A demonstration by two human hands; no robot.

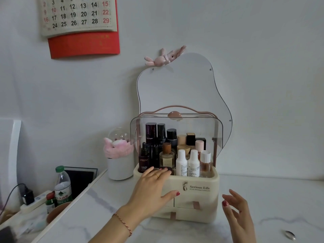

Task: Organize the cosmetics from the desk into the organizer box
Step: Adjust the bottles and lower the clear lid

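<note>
Organizer box [198,190] full of bottles, left hand [150,188] spread flat on its front rim, right hand [236,207] relaxed just beside

organizer box [198,199] front: "Serious Life", smaller line under it unreadable | dark dropper bottle [144,160]: "L'OREAL", "YOUTH CODE" | tall dark bottle [150,133]: "REVITALIFT" | wall calendar [77,14]: dates 3–29 readable

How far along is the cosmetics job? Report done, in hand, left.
Done: bottles stand packed upright in the organizer box, whose clear lid is raised. In hand: the left hand rests on the box's front rim by a dark compact; the right hand hovers open beside it. Left: only a small silvery item on the desk.
</note>
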